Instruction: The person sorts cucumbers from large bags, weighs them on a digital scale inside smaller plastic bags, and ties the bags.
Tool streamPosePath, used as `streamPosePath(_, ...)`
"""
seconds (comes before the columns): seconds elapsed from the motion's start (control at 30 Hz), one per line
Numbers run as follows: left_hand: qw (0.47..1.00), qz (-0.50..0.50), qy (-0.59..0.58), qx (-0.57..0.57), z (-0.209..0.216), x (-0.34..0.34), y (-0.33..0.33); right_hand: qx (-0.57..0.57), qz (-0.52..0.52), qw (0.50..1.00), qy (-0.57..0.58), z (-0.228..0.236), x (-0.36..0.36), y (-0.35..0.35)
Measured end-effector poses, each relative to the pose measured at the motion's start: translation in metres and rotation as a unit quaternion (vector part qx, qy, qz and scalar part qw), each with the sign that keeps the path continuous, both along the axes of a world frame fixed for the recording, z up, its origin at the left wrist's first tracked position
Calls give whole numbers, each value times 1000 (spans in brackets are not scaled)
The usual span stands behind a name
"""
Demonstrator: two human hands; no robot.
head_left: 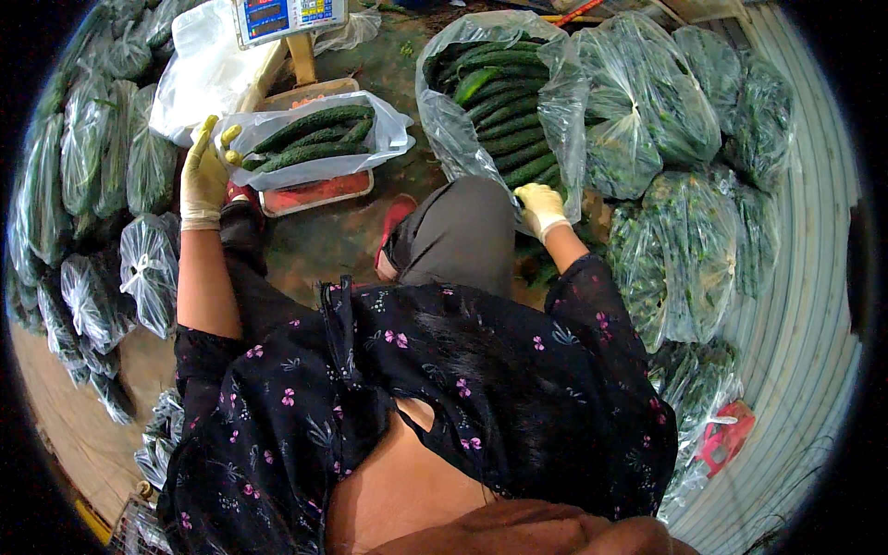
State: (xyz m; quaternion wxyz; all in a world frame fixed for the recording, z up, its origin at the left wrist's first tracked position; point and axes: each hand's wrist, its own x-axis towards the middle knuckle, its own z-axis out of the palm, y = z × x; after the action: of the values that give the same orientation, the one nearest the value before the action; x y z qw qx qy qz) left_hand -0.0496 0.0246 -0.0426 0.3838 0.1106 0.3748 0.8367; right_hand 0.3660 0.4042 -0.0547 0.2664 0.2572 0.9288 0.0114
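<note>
Head view: left hand (203, 178) touches cucumber bag (394, 141).

Scale display (291, 20) cut off at top, right hand (544, 207) with fingertips seemingly hidden

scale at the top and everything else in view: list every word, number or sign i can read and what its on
Scale: display and panel markings, too small and blurred to quote.
Red pack: any print too blurred to read.
Bags: no print that I can make out.
</note>
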Motion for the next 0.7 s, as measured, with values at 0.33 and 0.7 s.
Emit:
streamPosePath(0.33,996,16,71,-45,-13,-6,-3,-62,-14,980,-190,-32,7,4)
streamPosePath(0.7,998,41,24,-34,-6,-6,8,-317,-286,792,437,42,23,85)
